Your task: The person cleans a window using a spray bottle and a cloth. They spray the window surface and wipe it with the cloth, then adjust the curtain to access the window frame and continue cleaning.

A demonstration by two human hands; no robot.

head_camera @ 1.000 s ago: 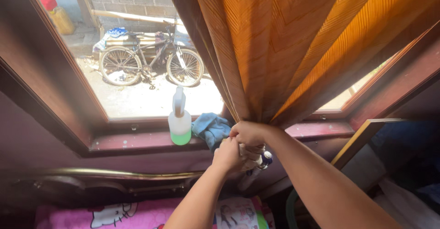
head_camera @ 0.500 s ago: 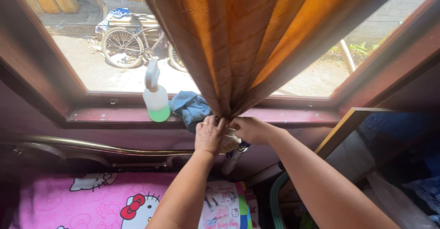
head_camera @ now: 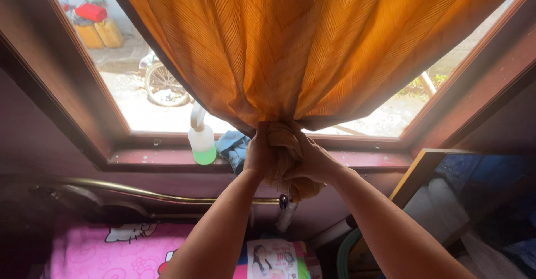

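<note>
Both hands meet at the gathered bottom of the orange curtain (head_camera: 312, 50), right in front of the sill (head_camera: 167, 157) and about at its middle. The left hand (head_camera: 259, 153) is closed round the left side of the bunch (head_camera: 285, 156), fingers curled over the cloth, thumb side up. The right hand (head_camera: 312, 159) is closed round the right side and a little lower, so the two hands touch or nearly touch with the cloth pressed between them. Neither hand is spread; both grip the same wad.

The curtain hangs from above and fans wide across the window (head_camera: 151, 106), then narrows sharply to this one point. Its long axis runs top to bottom, with the folds converging down into the hands. The bunch continues below the fists as a short lumpy tail that ends just above a brass rail (head_camera: 167, 192). So the cloth lies both above and between the hands, not to either side, and both hands are equally close to it. I judge that any pull or twist would act along that vertical line.

On the sill just left of the left hand stands a spray bottle (head_camera: 202, 142) with green liquid, upright, and a blue rag (head_camera: 231, 145) lies between it and the hand, apart from the curtain. Below, near the bottom edge, lies pink bedding (head_camera: 100, 248).
</note>
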